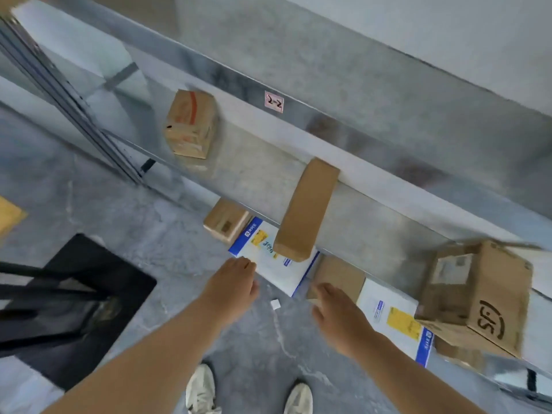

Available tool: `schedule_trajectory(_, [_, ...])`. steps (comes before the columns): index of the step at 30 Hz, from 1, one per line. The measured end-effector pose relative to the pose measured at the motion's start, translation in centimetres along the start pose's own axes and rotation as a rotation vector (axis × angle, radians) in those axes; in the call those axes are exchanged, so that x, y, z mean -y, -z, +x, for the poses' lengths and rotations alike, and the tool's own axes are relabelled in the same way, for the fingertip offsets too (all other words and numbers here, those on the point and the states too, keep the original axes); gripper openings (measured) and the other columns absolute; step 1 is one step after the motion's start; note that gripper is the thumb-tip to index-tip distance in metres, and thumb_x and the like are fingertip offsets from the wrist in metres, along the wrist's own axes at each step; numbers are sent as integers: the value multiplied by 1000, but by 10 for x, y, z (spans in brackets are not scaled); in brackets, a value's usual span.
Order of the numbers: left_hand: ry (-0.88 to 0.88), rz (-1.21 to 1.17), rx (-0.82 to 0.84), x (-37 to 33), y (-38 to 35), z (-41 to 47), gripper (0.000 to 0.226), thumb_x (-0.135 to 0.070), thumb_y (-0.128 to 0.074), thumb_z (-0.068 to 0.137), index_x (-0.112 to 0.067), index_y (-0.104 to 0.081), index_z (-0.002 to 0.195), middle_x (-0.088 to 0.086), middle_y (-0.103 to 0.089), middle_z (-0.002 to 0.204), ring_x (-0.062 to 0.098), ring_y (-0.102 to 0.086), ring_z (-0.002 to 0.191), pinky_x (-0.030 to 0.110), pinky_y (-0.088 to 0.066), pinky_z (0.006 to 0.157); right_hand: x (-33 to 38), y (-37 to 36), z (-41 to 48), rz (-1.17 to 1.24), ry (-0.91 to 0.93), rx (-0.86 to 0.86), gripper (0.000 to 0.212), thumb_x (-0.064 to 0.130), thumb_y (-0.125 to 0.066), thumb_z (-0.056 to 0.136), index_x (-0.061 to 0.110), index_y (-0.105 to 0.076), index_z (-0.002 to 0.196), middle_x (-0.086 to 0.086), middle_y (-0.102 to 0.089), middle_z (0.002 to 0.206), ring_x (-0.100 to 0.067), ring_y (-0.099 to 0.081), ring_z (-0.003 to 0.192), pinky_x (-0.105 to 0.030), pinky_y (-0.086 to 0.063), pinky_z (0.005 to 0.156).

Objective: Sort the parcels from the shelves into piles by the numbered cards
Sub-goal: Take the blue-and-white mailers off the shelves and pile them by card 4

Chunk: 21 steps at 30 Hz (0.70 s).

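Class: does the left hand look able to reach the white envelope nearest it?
Probably yes: the left hand is beside the white envelope, nothing between them; the long brown box overhangs only its far part.

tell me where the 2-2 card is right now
In the head view the 2-2 card is stuck on the metal shelf beam at upper middle, up and right of the orange-printed box and above the long brown box.

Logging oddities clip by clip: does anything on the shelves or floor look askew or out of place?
The long brown parcel lies crosswise on the shelf, its near end hanging over the front edge. A small white scrap lies on the floor below.
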<state>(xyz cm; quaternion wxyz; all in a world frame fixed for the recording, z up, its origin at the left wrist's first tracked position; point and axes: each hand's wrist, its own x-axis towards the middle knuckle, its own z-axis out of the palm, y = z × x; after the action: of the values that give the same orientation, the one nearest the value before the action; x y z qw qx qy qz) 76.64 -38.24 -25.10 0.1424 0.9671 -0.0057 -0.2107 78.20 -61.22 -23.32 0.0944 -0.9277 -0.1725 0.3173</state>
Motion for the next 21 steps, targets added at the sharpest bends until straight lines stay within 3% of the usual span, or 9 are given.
schedule_trajectory(4, [76,-19,24,15,-82,43,32,-29,-38,98,-12,-47,123,3,-51,122,19,-45,116,29,-43,90,-35,-62,67,-77,53,22,42,28,-36,101,12,-37,141,-2,-46,137,-19,-41,127,-25,-30,104])
schedule_trajectory(10, [156,-45,113,43,-200,99,41,-31,-44,95,-11,-43,131,4,-45,132,22,-40,125,29,-37,100,-81,-146,170,-99,-57,20,51,24,-40,101,14,-26,150,-3,-38,147,-22,-42,131,-28,-33,104])
schedule_trajectory(16, [284,-253,185,82,-288,158,46,-33,-40,97,-11,-39,136,7,-44,138,24,-42,128,36,-38,104,-109,-196,280,10,-94,-61,55,25,-46,100,10,-27,149,-7,-33,152,-25,-36,137,-35,-31,111])
schedule_trajectory(21, [272,-253,257,107,-342,186,32,-30,-39,98,-7,-48,119,9,-52,120,24,-53,110,35,-45,89,-131,-208,349,52,-148,-103,55,32,-44,100,11,-30,148,-8,-31,153,-25,-33,140,-36,-28,112])
